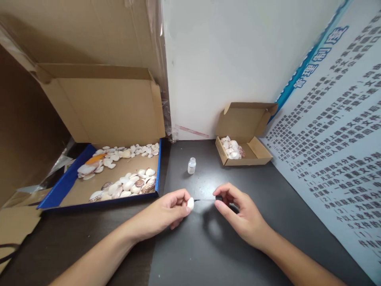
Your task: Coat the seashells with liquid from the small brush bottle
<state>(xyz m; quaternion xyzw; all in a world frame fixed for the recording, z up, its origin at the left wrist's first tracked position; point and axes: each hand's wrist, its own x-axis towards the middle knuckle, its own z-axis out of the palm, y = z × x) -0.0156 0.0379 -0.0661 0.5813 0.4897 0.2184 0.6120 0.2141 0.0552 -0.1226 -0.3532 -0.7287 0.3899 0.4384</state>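
The person's left hand [166, 210] and right hand [242, 216] are bare — slim fingers [228, 190], narrow wrists [133, 233]. Both forearms [101, 254] are bare too — slender, tapering.

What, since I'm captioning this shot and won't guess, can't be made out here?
Head view, bottle: label print too small to read.
Head view, held white shell: partly covered by the left hand.
Head view, dark handle of the thin rod: partly hidden by the right hand.
Head view, poster: text cut off by the right edge.
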